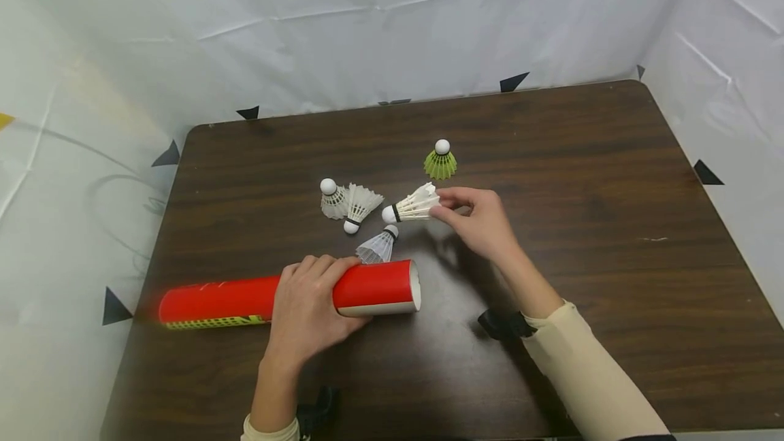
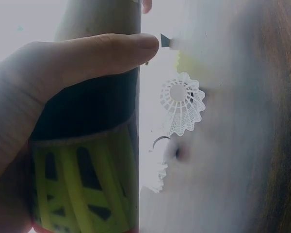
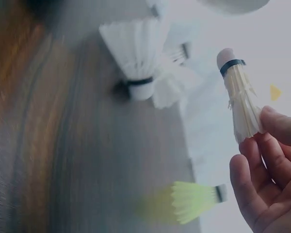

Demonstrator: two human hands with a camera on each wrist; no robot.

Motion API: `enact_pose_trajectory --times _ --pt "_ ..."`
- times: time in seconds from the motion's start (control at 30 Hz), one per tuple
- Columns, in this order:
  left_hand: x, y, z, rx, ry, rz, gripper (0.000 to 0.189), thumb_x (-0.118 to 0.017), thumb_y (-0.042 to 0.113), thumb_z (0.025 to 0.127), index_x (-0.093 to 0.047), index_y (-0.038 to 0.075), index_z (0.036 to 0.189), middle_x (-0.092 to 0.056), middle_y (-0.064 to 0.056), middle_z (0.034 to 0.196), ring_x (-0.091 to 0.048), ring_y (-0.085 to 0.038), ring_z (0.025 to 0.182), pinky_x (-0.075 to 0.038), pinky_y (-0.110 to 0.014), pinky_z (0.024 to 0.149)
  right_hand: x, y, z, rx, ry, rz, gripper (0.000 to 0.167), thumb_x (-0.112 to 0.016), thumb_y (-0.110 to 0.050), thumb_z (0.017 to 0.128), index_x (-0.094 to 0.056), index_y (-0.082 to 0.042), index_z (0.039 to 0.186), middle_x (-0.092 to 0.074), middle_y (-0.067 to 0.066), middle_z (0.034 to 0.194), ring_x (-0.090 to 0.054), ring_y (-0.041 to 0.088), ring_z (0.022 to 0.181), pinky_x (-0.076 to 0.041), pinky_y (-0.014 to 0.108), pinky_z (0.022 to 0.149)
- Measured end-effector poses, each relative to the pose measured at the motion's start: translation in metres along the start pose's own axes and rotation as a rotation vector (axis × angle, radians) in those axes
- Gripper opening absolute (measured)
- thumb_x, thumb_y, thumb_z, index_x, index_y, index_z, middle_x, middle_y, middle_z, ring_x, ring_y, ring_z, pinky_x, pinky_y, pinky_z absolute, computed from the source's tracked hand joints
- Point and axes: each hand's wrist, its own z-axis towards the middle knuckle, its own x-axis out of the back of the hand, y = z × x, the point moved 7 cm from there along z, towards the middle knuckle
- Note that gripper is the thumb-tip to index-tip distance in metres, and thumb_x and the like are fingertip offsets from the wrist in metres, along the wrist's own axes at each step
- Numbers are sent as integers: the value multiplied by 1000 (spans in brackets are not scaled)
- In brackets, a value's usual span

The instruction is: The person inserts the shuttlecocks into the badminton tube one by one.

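Observation:
My left hand [image 1: 314,308] grips a red shuttlecock tube [image 1: 220,299] near its open right end, thumb and fingers curled round it. The tube lies sideways across the front left of the table in the head view. Between thumb and fingers of my right hand [image 1: 480,220] a feather shuttlecock [image 1: 412,205] is pinched by its feather skirt. Its white cork points left, and in the right wrist view the held shuttlecock [image 3: 240,102] shows a dark band under the cork. A white shuttlecock [image 1: 378,246] lies just behind the tube, close to its open end.
Two more white shuttlecocks, one with its cork toward me [image 1: 363,206] and one with its cork away [image 1: 333,199], lie side by side left of my right hand. A yellow-green shuttlecock [image 1: 441,163] stands farther back. White sheeting [image 1: 392,39] surrounds the brown table [image 1: 612,223].

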Motion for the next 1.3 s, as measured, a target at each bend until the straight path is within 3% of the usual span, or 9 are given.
enact_pose_trajectory --times 0.13,0.3,0.5,0.73,1.03,1.13,1.3 --pt "1 0 1 0 3 8 76 -89 47 53 -66 23 121 -68 3 100 -58 -20 90 -43 -42 78 12 -8 -20 3 46 103 32 -79 -13 82 -73 -3 112 -71 10 91 -65 19 80 -53 25 67" --pt "1 -2 1 11 -7 8 77 -90 47 52 -65 23 122 -68 3 101 -58 -20 90 -44 -42 79 21 -18 -41 -6 75 205 31 -80 -9 81 -73 -1 111 -68 11 89 -66 20 71 -50 23 58" --pt "0 -2 3 17 -12 10 77 -89 47 53 -65 24 122 -68 3 101 -58 -20 91 -43 -42 79 26 -27 -58 35 94 186 29 -80 -7 81 -74 -2 109 -69 10 87 -64 19 78 -53 24 66" --pt "2 -1 4 17 -11 8 76 -89 47 54 -65 24 122 -68 3 101 -58 -20 91 -44 -42 78 39 -31 -76 85 118 86 28 -81 -7 79 -75 -4 106 -70 5 86 -66 17 76 -52 22 67" --pt "3 -1 4 19 -14 0 76 -90 45 54 -65 24 122 -68 3 102 -59 -20 90 -44 -42 76 46 -27 -89 249 13 31 29 -82 5 73 -75 -4 100 -68 -4 82 -65 13 74 -50 21 69" --pt "4 -1 3 23 -11 -4 76 -90 44 53 -65 25 122 -68 3 102 -59 -20 90 -44 -41 76 36 -25 -92 288 -39 43 30 -82 4 73 -75 -5 100 -68 -4 83 -65 13 74 -52 24 68" --pt "2 -2 2 22 -15 -10 76 -90 43 53 -65 24 122 -68 3 102 -59 -20 91 -44 -41 76 11 -21 -94 279 -105 49 29 -83 -2 75 -76 -8 102 -71 -7 87 -66 10 74 -55 33 65"
